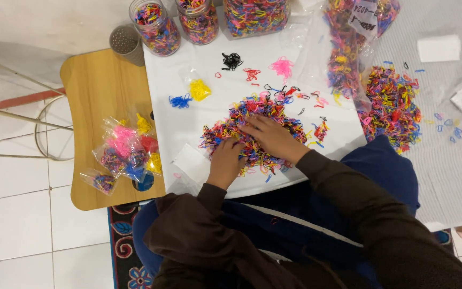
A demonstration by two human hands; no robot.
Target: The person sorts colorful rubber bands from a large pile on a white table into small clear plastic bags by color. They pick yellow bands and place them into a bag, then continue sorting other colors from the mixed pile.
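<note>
Both hands are lying on the mixed heap of tiny multicoloured rubber bands [252, 126] on the white cloth [188, 115], the left hand [225, 162] curling loosely into its near edge and the right hand [271, 136] spreading flat, gripping nothing, while clear jars of bands [159, 24] are standing beyond.

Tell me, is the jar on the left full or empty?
Nearly full. The clear jar on the white sheet shows mixed-colour rubber bands packed almost up to its open rim; no lid is on it.
</note>
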